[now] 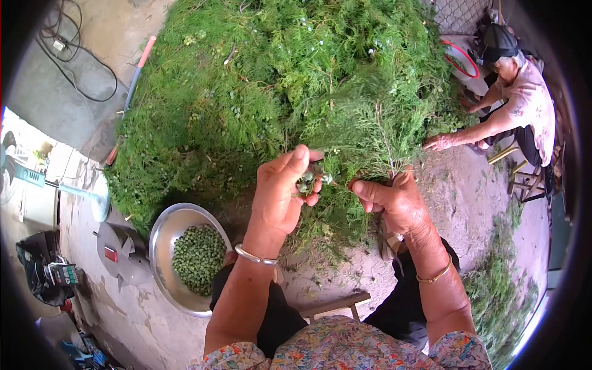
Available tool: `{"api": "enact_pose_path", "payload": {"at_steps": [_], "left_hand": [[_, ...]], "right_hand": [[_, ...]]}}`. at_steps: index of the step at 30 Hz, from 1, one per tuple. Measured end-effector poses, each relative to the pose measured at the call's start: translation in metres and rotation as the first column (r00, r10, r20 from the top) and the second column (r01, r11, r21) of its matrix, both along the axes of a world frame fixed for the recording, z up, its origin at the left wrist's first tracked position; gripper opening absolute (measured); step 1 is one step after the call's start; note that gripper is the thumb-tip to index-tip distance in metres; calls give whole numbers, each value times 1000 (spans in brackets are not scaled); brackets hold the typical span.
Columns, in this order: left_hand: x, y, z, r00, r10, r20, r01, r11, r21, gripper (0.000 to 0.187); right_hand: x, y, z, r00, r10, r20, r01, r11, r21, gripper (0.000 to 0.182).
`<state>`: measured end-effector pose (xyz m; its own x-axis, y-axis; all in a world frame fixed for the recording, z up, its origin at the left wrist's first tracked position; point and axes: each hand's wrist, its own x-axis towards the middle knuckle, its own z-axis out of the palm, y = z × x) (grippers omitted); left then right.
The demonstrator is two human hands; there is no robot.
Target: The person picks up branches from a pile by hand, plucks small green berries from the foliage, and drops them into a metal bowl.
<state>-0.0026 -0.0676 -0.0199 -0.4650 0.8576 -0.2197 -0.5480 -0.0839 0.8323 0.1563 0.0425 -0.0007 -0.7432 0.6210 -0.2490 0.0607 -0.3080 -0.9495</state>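
My left hand [280, 188] is curled around several small green cones [306, 182], with its thumb raised. Pinched in my right hand [394, 200] is a feathery green conifer branch [379, 135], its stem end between thumb and fingers and its foliage pointing away from me. Both hands are in front of a large heap of cut conifer branches [265, 80]. To the left of my left forearm, a metal bowl [161, 225] holds many loose green cones [199, 259].
At the right, another person [524, 105] sits on a stool [524, 179], one hand at the heap's edge. A fan [98, 196] stands at the left, near a black bag [38, 265]. A cable [77, 49] lies upper left. More cut greenery [502, 302] lies lower right.
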Motion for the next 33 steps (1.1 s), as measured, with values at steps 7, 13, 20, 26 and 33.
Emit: {"api": "enact_pose_path", "payload": {"at_steps": [7, 13, 20, 26, 33], "left_hand": [[5, 2, 3, 911, -59, -409, 85, 995, 45, 54], [7, 2, 5, 780, -72, -622, 46, 997, -59, 28], [-3, -3, 13, 895, -76, -439, 48, 996, -74, 12], [-8, -2, 11, 986, -45, -161, 45, 999, -3, 7], [-25, 7, -10, 918, 364, -158, -381, 919, -101, 5]], "right_hand": [[-1, 1, 2, 999, 2, 41, -2, 1000, -15, 17], [-1, 1, 3, 998, 10, 65, -10, 1000, 5, 17], [3, 4, -4, 999, 38, 7, -38, 999, -29, 13], [1, 5, -2, 997, 43, -58, -47, 997, -58, 9], [15, 16, -7, 997, -30, -76, 24, 998, -66, 11]]}}
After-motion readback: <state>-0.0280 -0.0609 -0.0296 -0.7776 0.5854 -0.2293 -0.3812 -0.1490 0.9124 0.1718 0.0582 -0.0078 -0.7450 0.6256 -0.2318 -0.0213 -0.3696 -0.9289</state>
